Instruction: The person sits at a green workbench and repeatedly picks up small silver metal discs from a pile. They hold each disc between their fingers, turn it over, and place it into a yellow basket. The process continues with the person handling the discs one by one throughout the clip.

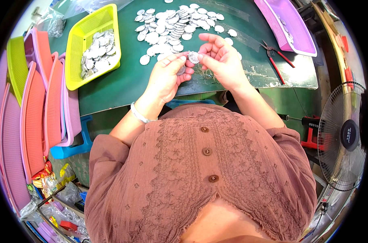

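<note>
Between my two hands, over the table's near edge, is a small round silver metal disc (193,57) with a patterned face. My left hand (164,77) pinches its left side between thumb and fingers. A second silver disc (181,70) sits against the curled fingers of that same hand. My right hand (224,65) has its thumb against the right side of the disc, with the fingers curled behind and above it. Just beyond my hands, a loose heap of similar scalloped discs (176,29) is spread over the green table (129,79).
A yellow-green basket (72,77) holding discs stands on the left. At the far right is a purple basket (303,47) with a few pieces. Red-handled pliers (275,67) lie on the table's right. Stacked coloured baskets (34,117) crowd the left; a fan (341,135) stands right.
</note>
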Demonstrator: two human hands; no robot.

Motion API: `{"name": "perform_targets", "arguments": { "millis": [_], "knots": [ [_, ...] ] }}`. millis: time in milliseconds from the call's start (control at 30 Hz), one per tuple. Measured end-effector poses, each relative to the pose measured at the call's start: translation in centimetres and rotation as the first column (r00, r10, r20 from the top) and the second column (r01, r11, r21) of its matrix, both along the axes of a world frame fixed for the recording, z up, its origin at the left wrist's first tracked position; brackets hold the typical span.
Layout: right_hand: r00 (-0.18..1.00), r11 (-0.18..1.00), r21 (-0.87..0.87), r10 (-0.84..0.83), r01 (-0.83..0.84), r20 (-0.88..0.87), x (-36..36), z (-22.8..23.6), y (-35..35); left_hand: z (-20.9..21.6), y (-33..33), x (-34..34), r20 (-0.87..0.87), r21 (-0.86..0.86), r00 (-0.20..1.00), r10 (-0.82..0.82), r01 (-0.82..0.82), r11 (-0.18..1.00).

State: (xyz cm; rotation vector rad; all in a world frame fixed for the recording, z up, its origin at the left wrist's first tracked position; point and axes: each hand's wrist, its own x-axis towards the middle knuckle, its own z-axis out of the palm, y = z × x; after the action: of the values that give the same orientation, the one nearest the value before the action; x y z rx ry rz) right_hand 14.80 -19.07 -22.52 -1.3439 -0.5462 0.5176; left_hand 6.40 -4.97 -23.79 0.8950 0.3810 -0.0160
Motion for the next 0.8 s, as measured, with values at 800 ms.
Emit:
{"name": "perform_targets", "arguments": {
  "millis": [800],
  "knots": [
    [0.581, 0.708, -0.467, 0.099, 0.529, 0.808, 5.5, -2.8, -3.9, -0.5, 1.6, 0.5, 0.189, -0.412, 0.956, -0.224, 0.284, 0.866]
  ]
}}
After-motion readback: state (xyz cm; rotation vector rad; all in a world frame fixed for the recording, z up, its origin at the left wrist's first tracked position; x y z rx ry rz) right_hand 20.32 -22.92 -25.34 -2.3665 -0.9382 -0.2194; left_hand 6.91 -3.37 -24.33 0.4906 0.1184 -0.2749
